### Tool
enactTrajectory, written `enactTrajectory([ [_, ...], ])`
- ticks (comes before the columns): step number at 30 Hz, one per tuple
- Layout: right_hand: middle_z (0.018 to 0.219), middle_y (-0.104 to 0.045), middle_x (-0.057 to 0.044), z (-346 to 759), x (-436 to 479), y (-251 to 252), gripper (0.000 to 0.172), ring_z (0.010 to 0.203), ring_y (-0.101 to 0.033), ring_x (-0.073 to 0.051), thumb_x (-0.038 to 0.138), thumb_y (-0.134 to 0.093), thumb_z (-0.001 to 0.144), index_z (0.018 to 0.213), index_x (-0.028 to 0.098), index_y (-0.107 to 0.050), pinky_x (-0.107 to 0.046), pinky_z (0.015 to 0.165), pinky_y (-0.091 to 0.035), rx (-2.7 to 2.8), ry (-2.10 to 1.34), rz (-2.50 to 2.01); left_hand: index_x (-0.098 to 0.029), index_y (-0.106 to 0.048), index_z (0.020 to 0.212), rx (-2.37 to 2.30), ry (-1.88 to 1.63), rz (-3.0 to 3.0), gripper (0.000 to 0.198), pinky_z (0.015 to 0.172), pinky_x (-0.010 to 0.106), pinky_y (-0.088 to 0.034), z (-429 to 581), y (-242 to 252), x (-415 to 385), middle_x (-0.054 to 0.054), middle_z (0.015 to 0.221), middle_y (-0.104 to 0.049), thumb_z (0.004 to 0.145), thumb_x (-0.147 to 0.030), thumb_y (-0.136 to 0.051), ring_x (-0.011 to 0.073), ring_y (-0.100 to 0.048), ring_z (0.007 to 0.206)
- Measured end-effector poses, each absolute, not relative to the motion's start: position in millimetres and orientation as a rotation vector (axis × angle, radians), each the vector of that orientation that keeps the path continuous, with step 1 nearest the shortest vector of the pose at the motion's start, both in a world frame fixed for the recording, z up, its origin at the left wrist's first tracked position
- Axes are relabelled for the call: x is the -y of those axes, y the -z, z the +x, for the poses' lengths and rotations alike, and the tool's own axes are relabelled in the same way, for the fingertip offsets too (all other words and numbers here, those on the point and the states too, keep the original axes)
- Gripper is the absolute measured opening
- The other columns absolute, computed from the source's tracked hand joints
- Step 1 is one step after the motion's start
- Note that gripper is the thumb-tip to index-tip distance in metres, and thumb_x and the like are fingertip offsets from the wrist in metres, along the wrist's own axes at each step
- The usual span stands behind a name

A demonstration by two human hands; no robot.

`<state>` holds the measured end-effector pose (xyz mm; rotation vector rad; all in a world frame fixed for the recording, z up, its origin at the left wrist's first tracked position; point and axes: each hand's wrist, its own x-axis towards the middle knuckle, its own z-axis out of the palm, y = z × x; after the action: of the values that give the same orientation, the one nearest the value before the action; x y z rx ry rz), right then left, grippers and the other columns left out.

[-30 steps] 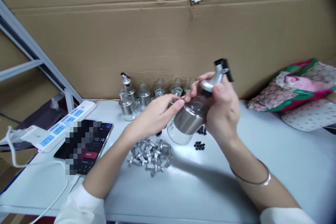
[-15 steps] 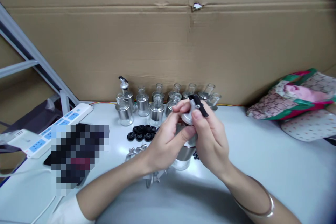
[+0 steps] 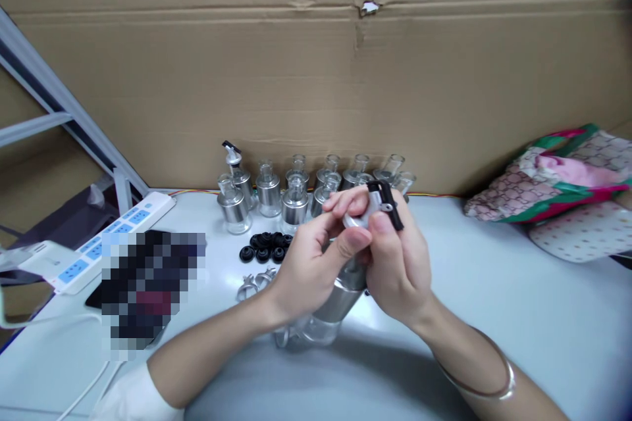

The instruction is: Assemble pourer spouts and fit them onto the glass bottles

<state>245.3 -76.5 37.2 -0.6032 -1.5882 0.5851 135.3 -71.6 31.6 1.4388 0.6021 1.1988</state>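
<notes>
A glass oil bottle with a steel band [image 3: 337, 302] tilts in front of me, its top leaning to the right. A silver pour spout [image 3: 362, 216] with a black flip lid [image 3: 387, 205] sits at its neck. My left hand [image 3: 316, 270] is closed round the neck area, thumb pressed near the base of the spout. Closed on the spout from the other side is my right hand [image 3: 402, 270], its thumb just below the black lid. My fingers hide the joint between spout and glass.
Several open steel-banded bottles [image 3: 295, 205] stand at the back; one bottle [image 3: 232, 156] there bears a spout. Black stoppers [image 3: 263, 254] and silver clamp-like rings [image 3: 247, 287] lie left of my hands. A power strip [image 3: 113, 237] is at left, a patterned bag [image 3: 518, 187] at right.
The held bottle has tipped further, its base swinging left and toward me. The spout has moved slightly right and its black lid has turned. Both hands keep their hold.
</notes>
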Motion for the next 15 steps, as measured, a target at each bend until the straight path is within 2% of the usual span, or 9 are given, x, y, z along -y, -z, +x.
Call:
enactTrajectory([
  [3,0.085,-0.05,-0.003,242.2,80.0,-39.1,0.018,0.083,-0.052,-0.019,0.034,-0.039,0.096,0.089,0.023,-0.052,-0.043,0.093,-0.044,1.56,-0.587,-0.522,-0.017,-0.055,0.073,-0.545,-1.135,1.336,0.054,0.056,0.025,-0.048,134.4,-37.5,72.4,0.001,0.067,-0.055,0.067,-0.07,-0.062,0.0135,-0.054,0.062],
  [6,0.08,-0.049,-0.002,237.6,84.0,-42.5,0.02,0.08,-0.052,-0.018,0.037,-0.042,0.094,0.084,0.023,-0.052,-0.043,0.092,-0.046,1.406,-0.835,-0.515,-0.016,-0.052,0.069,-0.431,-1.083,1.24,0.051,0.055,0.023,-0.046,135.1,-40.2,72.9,-0.001,0.062,-0.052,0.065,-0.065,-0.068,0.0106,-0.052,0.057],
  [9,0.077,-0.049,-0.001,239.9,82.5,-50.9,0.021,0.075,-0.054,-0.018,0.04,-0.047,0.091,0.079,0.023,-0.053,-0.04,0.08,-0.053,1.194,-1.103,-0.57,-0.015,-0.053,0.067,-0.332,-1.023,1.231,0.047,0.056,0.022,-0.045,132.8,-40.4,73.7,-0.002,0.058,-0.052,0.068,-0.059,-0.069,0.0093,-0.051,0.055],
  [11,0.077,-0.05,-0.001,248.5,77.6,-59.7,0.017,0.073,-0.055,-0.018,0.036,-0.049,0.088,0.077,0.024,-0.054,-0.04,0.075,-0.055,1.046,-1.199,-0.561,-0.015,-0.057,0.074,-0.331,-0.997,1.276,0.042,0.056,0.021,-0.045,126.9,-42.0,73.9,-0.002,0.059,-0.055,0.073,-0.056,-0.068,0.0092,-0.052,0.054],
  [13,0.076,-0.051,-0.001,261.7,71.1,-68.7,0.021,0.074,-0.055,-0.016,0.03,-0.045,0.09,0.072,0.023,-0.054,-0.041,0.076,-0.055,0.878,-1.126,-0.509,-0.016,-0.059,0.083,-0.373,-1.063,1.341,0.04,0.055,0.021,-0.046,117.2,-46.4,71.1,-0.001,0.061,-0.057,0.077,-0.055,-0.064,0.0099,-0.054,0.055],
  [15,0.077,-0.052,-0.001,276.1,65.2,-75.5,0.028,0.074,-0.056,-0.014,0.026,-0.039,0.093,0.071,0.02,-0.055,-0.04,0.08,-0.054,0.786,-1.028,-0.495,-0.018,-0.058,0.085,-0.434,-1.273,1.402,0.041,0.055,0.022,-0.047,104.8,-52.6,63.0,-0.001,0.063,-0.058,0.081,-0.058,-0.056,0.0108,-0.056,0.057],
])
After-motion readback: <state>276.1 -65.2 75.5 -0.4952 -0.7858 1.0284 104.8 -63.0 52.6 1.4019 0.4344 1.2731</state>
